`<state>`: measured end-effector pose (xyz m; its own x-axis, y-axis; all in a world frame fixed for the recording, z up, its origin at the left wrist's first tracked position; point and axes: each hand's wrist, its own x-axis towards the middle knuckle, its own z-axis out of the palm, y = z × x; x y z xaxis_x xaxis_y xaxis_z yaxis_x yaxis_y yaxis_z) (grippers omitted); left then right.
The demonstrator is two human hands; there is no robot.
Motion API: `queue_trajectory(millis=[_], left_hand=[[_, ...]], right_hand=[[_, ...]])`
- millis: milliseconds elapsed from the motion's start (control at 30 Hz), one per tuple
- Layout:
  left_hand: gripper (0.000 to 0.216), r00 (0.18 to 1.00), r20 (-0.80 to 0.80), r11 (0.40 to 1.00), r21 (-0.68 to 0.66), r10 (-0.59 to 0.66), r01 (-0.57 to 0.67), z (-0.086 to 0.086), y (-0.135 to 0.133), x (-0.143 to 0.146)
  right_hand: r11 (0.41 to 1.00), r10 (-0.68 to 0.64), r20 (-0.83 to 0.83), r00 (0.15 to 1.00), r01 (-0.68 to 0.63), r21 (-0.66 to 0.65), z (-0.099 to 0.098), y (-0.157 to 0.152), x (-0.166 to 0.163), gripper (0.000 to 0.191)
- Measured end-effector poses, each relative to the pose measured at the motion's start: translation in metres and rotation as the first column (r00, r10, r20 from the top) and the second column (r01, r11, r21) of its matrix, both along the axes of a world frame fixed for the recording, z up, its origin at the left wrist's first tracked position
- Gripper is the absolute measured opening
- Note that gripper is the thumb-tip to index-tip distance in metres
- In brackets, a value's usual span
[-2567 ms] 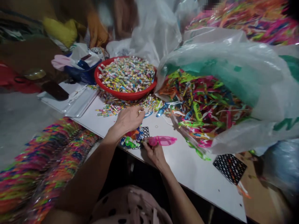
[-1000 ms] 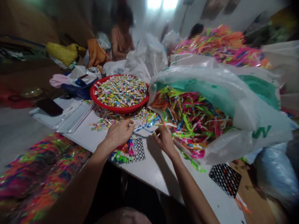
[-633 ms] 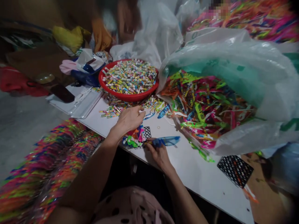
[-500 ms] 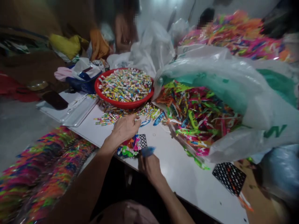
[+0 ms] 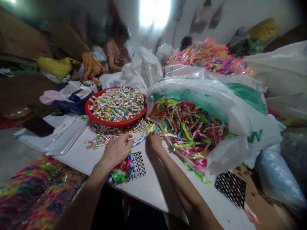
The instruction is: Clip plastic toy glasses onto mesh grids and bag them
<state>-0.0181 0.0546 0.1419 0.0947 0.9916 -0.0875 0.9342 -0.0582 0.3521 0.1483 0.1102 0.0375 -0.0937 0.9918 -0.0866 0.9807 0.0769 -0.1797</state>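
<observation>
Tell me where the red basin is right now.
In the head view, the red basin sits on the white table, ahead of the left hand, beside the open plastic bag of coloured strips.

A glossy red plastic basin (image 5: 112,125) is shining along its smooth rim, thin plastic strips (image 5: 189,131) are gleaming inside a crinkled, semi-matt plastic bag (image 5: 230,140), and the smooth white tabletop (image 5: 153,191) is catching soft highlights.

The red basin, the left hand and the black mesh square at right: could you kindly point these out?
Red plastic basin (image 5: 115,124), head view, on its front rim.
Left hand (image 5: 115,155), head view, on its back.
Black mesh square (image 5: 230,188), head view, on its middle.
</observation>
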Motion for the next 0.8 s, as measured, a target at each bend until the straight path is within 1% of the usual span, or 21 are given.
queue_trajectory(millis=[33,133,200,233,267,367,433,500,567,633,700,800], left_hand=[[0.044,1.000,0.006,1.000,-0.007,-0.005,0.005,0.001,-0.001,0.000],[0.043,1.000,0.019,1.000,-0.014,-0.019,0.019,0.001,-0.006,0.003],[0.042,0.999,0.035,0.999,-0.018,-0.042,0.042,0.000,-0.009,0.006],[0.043,0.998,0.046,0.998,-0.025,-0.051,0.052,0.000,-0.011,0.008],[0.043,0.997,0.056,0.998,-0.034,-0.059,0.061,-0.001,-0.012,0.010],[0.043,0.994,0.071,0.995,-0.062,-0.078,0.082,0.000,-0.013,0.016],[0.043,0.994,0.069,0.993,-0.073,-0.087,0.092,0.002,-0.013,0.019],[0.043,0.993,0.066,0.992,-0.080,-0.097,0.102,0.003,-0.013,0.021],[0.043,0.992,0.067,0.990,-0.079,-0.111,0.116,0.003,-0.014,0.025],[0.043,0.990,0.065,0.988,-0.072,-0.129,0.133,0.003,-0.016,0.029],[0.043,0.987,0.067,0.986,-0.066,-0.147,0.151,0.002,-0.018,0.033],[0.043,0.985,0.089,0.985,-0.076,-0.146,0.153,0.002,-0.019,0.036]], right_hand=[[1.000,-0.002,-0.001,1.000,0.002,0.001,-0.002,0.005,-0.012,0.034],[0.997,0.079,-0.046,0.996,-0.078,0.026,-0.013,0.004,-0.046,0.030],[0.989,0.134,-0.062,0.989,-0.129,0.068,-0.018,0.000,-0.053,0.031],[0.987,0.140,-0.055,0.989,-0.135,0.087,-0.019,0.000,-0.049,0.032],[0.988,0.119,-0.037,0.992,-0.115,0.100,-0.018,0.001,-0.040,0.033],[0.995,-0.038,0.051,0.998,0.033,0.092,-0.015,0.009,-0.002,0.035],[0.994,-0.090,0.081,0.993,0.085,0.063,-0.016,0.012,0.016,0.033],[0.998,-0.057,0.070,0.996,0.055,0.034,-0.020,0.011,0.019,0.030],[1.000,0.002,0.036,0.999,-0.002,0.016,-0.024,0.008,0.008,0.029],[0.998,0.062,-0.008,0.998,-0.062,0.006,-0.023,0.006,-0.004,0.030],[0.994,0.107,-0.050,0.993,-0.107,0.003,-0.014,0.007,-0.007,0.031],[0.988,0.155,-0.094,0.983,-0.155,0.011,0.003,0.003,0.011,0.033]])
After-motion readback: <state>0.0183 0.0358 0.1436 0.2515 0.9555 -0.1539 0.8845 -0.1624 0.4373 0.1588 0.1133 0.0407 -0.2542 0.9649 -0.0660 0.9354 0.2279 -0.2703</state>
